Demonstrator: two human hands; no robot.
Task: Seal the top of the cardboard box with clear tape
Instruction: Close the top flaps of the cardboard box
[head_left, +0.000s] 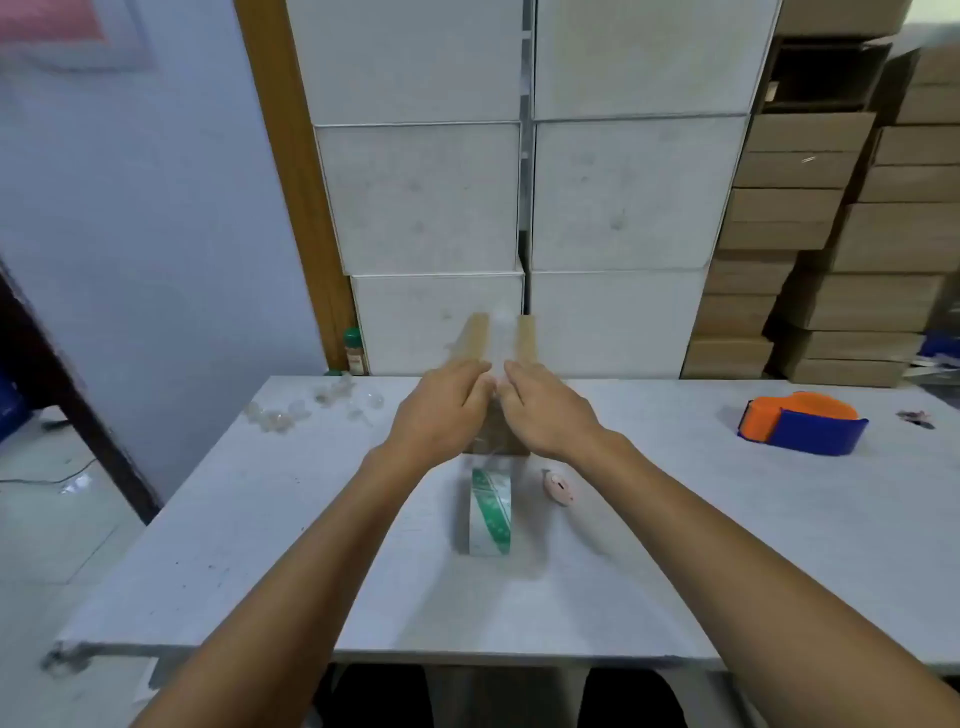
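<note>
At the middle of the grey bench (270, 519), the person presses both hands side by side onto the top of a small cardboard box (500, 343), likely to rub a clear strip down along the seam. The left hand (441, 410) and the right hand (545, 408) lie flat, nearly touching, clamped on nothing. The box looks narrow and brown, with a glossy, pale band running between its two top flaps; blur hides detail. The tape roll (490, 512) stands on edge just in front of the box, a film apparently trailing up to it.
</note>
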